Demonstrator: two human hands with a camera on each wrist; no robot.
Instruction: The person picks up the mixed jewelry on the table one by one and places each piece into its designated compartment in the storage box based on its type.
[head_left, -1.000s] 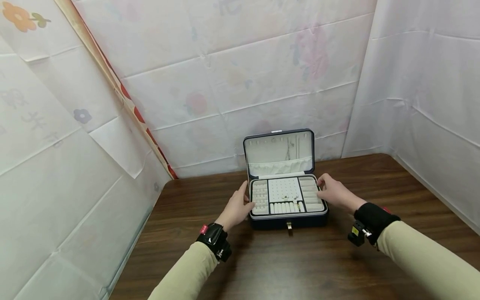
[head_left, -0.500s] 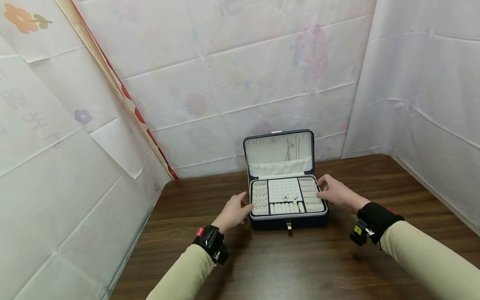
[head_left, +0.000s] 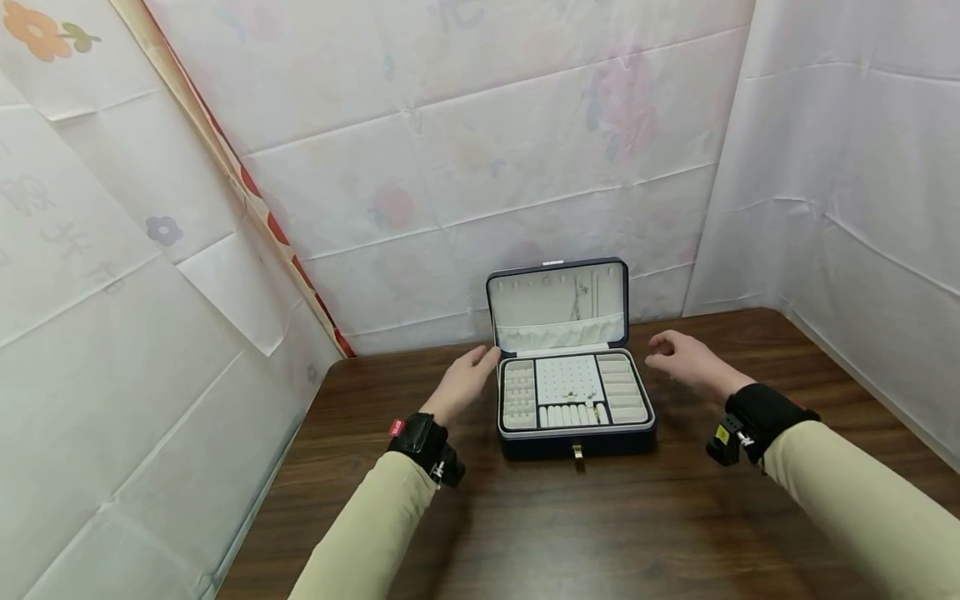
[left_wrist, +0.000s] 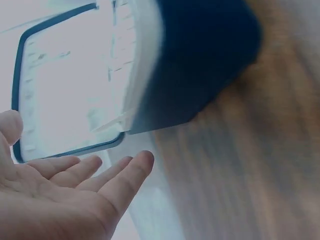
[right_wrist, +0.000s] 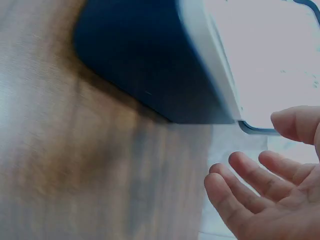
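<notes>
While both your hands flank the open jewelry box (head_left: 573, 392), neither one holds anything. Your left hand (head_left: 465, 379) hovers by the box's back left corner, fingers loosely extended and palm turned in; the left wrist view shows the same relaxed, spread fingers (left_wrist: 127, 172) just short of the raised lid (left_wrist: 65, 85). Your right hand (head_left: 686, 358) floats off the back right corner, apart from the box, fingers loose and empty; the right wrist view confirms slack fingertips (right_wrist: 235, 187) near the dark blue side wall (right_wrist: 150, 65).

The box sits mid-table on the dark wood table (head_left: 525, 517), near the back edge, front clasp (head_left: 578, 452) facing you. Lid (head_left: 558, 304) stands upright and fully open, showing a pale lining with a pocket and what looks like a thin chain hanging inside, though it is too small to be sure. The tray (head_left: 573, 390) is exposed: ring rolls in front, a dotted earring panel in the middle, slots at both sides, a few small pieces on the panel.

Progress, judged from this: opening looks done, the lid stands by itself. Handling the contents or the lid is what's left; hands are placed beside the lid hinge line, so nothing is gripped yet.
</notes>
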